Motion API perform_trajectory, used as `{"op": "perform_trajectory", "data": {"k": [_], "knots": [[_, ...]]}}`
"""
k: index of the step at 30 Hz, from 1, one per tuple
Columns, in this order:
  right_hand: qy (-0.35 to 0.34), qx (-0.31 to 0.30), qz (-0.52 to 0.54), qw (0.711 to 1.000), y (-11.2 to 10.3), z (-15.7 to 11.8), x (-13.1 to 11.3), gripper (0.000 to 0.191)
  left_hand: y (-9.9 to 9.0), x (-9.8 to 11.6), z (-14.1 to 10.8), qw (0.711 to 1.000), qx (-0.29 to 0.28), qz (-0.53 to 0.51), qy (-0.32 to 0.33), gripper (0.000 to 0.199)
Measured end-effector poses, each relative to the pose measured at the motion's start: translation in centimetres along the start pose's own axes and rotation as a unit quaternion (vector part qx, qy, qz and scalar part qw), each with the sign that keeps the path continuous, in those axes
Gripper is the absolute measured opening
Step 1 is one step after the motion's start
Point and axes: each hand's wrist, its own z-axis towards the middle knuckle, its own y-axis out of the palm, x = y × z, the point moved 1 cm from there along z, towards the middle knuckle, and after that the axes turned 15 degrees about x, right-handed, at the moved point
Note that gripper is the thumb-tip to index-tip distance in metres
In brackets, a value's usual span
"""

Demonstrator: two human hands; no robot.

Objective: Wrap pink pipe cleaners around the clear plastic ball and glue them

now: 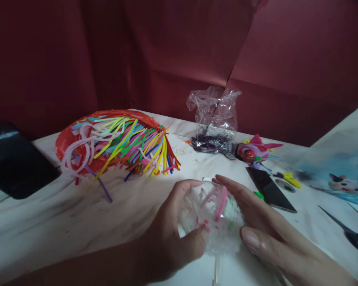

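Note:
Between my hands is a clear plastic bag point(210, 234), rounded and packed with white fluff and pink and green bits. A short pink fuzzy strip point(221, 203) shows at its top. My left hand point(179, 230) wraps the bag's left side, thumb pressed on the front and index finger over the top. My right hand point(265, 226) cups the right side, with its fingers along the far edge and its thumb against the near side. Under the bag a thin pale stick point(216, 272) points toward me; I cannot tell whether it joins the bag.
Colourful pipe cleaners point(137, 147) spill from a red bag point(65, 139) at the left, beside a black device point(18, 163). At the back stands a crinkled clear bag point(216, 119). A pink fuzzy figure point(255, 150), a dark phone point(270, 188) and black scissors point(356, 240) lie to the right.

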Motion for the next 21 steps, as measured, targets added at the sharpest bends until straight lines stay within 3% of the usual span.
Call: {"op": "perform_trajectory", "data": {"k": [4,10,16,21], "knots": [[0.039,0.017,0.029,0.999,0.2,0.2,-0.2,0.092,-0.2,-0.7,0.2,0.999,-0.007,-0.029,-0.038,0.052],[0.035,0.022,0.053,0.998,0.0,0.8,0.4,0.086,-0.1,-0.5,0.1,0.993,-0.049,-0.035,-0.099,0.061],[0.004,-0.029,0.046,0.999,-0.8,1.0,1.6,0.072,0.0,-0.2,0.0,0.995,-0.037,-0.038,-0.09,0.064],[-0.002,-0.022,0.026,0.999,-0.6,1.0,1.3,0.075,0.0,-0.3,-0.1,0.993,-0.024,-0.043,-0.109,0.066]]}}
